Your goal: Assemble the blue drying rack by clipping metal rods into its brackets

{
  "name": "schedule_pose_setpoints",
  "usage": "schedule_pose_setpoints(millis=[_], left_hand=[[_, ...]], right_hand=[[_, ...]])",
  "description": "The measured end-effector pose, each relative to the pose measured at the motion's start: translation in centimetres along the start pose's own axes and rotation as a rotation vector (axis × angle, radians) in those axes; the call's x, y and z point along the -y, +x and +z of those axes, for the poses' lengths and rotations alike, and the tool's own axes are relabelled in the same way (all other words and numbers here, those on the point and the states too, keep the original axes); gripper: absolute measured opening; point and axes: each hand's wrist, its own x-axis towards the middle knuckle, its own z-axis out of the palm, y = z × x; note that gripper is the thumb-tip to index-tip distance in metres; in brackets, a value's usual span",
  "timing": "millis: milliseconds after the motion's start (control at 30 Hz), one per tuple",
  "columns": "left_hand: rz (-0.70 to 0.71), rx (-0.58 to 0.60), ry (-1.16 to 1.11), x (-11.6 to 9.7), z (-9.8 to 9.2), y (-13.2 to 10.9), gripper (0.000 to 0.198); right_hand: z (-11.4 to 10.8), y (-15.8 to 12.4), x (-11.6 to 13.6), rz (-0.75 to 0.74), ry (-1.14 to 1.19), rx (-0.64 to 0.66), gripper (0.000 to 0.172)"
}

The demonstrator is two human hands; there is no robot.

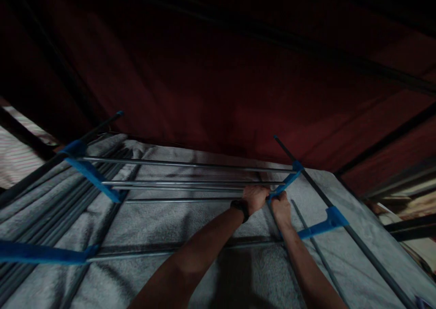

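A rack frame of grey metal tubes and blue plastic connectors lies over a grey blanket. My left hand [255, 199], with a dark band on its wrist, is closed around the right end of a thin metal tube [177, 200]. Right beside it, my right hand [282, 209] is closed on the near end of a blue connector [289, 180], where the tube meets it. The fingertips of both hands are partly hidden. More crossbars [190, 164] run between that connector and the blue connector [93, 175] on the left.
Several loose tubes [51, 223] lie bundled at the left on the blanket [252, 272]. Nearer me are another blue connector [316, 231] at right, one [44, 253] at left, and a low crossbar [136, 255]. A dark red cloth [218, 95] hangs behind; a loose thin tube [315, 245] lies at right.
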Motion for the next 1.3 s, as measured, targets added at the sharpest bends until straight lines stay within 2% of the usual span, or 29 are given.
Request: schedule_pose_setpoints(millis=[167,233,333,400,433,500,567,633,700,767,800,867,933,1033,1167,1300], left_hand=[[0.059,-0.016,0.037,0.1,0.4,-0.7,0.029],[0.072,-0.032,0.051,0.1,0.4,-1.0,0.030],[0.066,-0.111,0.089,-0.2,-0.3,-2.5,0.036],[0.052,-0.176,0.092,-0.4,-1.3,-4.8,0.035],[0.033,-0.216,0.075,-0.3,-1.9,-6.5,0.032],[-0.046,-0.332,-0.002,0.4,-3.4,-10.7,0.023],[-0.208,-0.569,-0.114,2.1,-5.0,-15.7,0.022],[-0.422,-0.892,-0.193,4.9,-6.8,-20.8,0.023],[-0.605,-1.199,-0.192,8.4,-8.6,-25.0,0.019],[-0.808,-1.400,-0.173,12.1,-10.2,-27.8,0.022],[-0.890,-1.446,-0.168,13.8,-10.9,-28.6,0.029],[-0.965,-1.468,-0.196,16.7,-12.0,-29.3,0.047],[-0.945,-1.450,-0.245,18.7,-12.7,-29.1,0.060],[-0.862,-1.406,-0.330,20.3,-13.5,-28.5,0.062],[-0.807,-1.366,-0.366,21.1,-14.1,-28.4,0.045],[-0.780,-1.385,-0.389,21.4,-14.4,-28.4,0.023]], right_hand=[[0.3,0.7,-1.8,-0.008,0.208,0.002,0.028],[0.5,0.9,-2.3,-0.007,0.263,0.021,0.039],[0.7,0.2,-2.7,0.059,0.336,-0.006,0.071],[0.8,-1.4,-3.0,0.107,0.373,-0.058,0.089],[0.8,-2.4,-3.1,0.100,0.385,-0.085,0.092],[0.9,-4.9,-2.9,0.006,0.387,-0.118,0.087],[1.0,-7.5,-1.8,-0.151,0.369,-0.129,0.075],[1.3,-9.8,0.9,-0.348,0.347,-0.130,0.062],[1.8,-11.5,5.0,-0.584,0.339,-0.111,0.052],[2.7,-12.8,9.9,-0.762,0.316,-0.061,0.048],[3.4,-13.3,12.4,-0.838,0.303,-0.042,0.049],[5.0,-14.2,17.2,-0.999,0.251,0.021,0.053],[6.7,-14.9,21.3,-1.120,0.151,0.081,0.054],[8.7,-15.7,26.0,-1.193,-0.073,0.184,0.051],[9.7,-16.2,29.1,-1.185,-0.352,0.362,0.053],[9.4,-16.3,29.8,-1.185,-0.369,0.370,0.058]])
